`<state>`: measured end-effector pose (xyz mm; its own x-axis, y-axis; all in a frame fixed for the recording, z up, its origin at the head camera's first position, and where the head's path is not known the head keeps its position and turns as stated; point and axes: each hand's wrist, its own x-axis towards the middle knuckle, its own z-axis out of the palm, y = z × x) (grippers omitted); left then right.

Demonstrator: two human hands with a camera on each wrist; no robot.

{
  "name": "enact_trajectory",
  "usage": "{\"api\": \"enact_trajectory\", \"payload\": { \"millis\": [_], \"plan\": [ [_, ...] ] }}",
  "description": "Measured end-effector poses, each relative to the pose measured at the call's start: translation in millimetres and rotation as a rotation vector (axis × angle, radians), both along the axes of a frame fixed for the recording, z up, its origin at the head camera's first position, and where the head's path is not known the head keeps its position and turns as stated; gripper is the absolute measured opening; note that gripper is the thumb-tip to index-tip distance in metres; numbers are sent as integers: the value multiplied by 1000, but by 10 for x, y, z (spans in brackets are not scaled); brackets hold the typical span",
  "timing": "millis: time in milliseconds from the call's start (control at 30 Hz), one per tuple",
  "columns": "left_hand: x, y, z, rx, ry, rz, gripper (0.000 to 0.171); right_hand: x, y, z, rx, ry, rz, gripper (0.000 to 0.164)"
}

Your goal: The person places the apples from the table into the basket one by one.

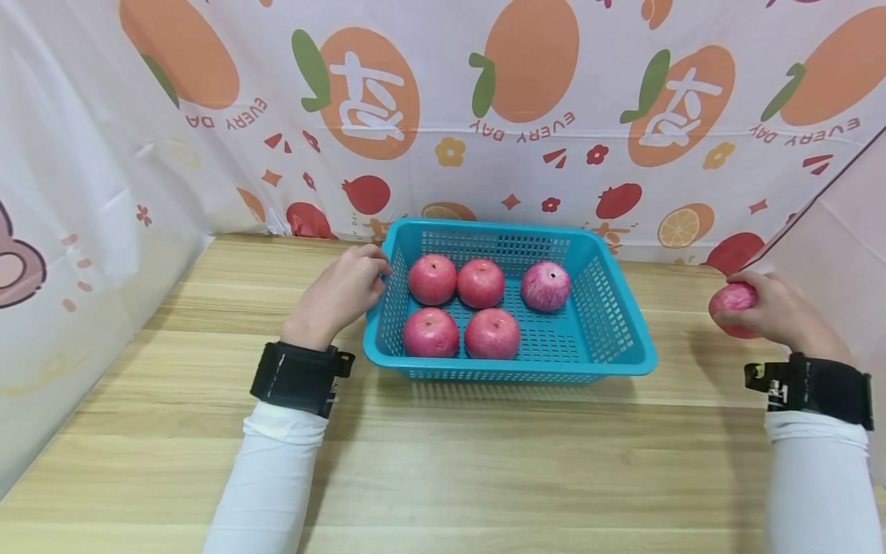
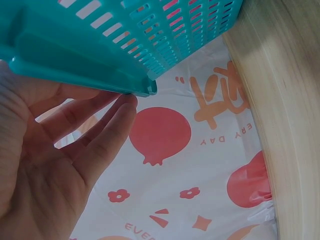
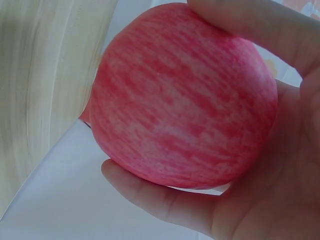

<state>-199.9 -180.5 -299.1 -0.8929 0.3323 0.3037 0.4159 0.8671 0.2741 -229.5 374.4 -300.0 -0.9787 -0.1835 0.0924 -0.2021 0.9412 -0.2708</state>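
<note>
My left hand is at the left end of a blue plastic basket; its fingers and thumb grip the rim, seen from below in the left wrist view. Off to the right of the basket, my right hand holds a red apple above the table. The right wrist view shows this streaked apple between thumb and fingers. Several red apples sit in the basket, among them a front one and a back one. A paler, purple-streaked apple lies right of them.
The basket stands on a wooden table, near its back edge. A white curtain with printed fruit hangs behind it. Pale cloth also borders the left and right sides, the right one close to my right hand.
</note>
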Motion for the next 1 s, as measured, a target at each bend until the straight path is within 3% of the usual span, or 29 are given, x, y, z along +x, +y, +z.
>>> {"api": "enact_trajectory", "payload": {
  "millis": [1000],
  "plan": [
    [3,-1,-12,-2,29,-12,24,-10,-223,188,7,40,6,67]
  ]
}}
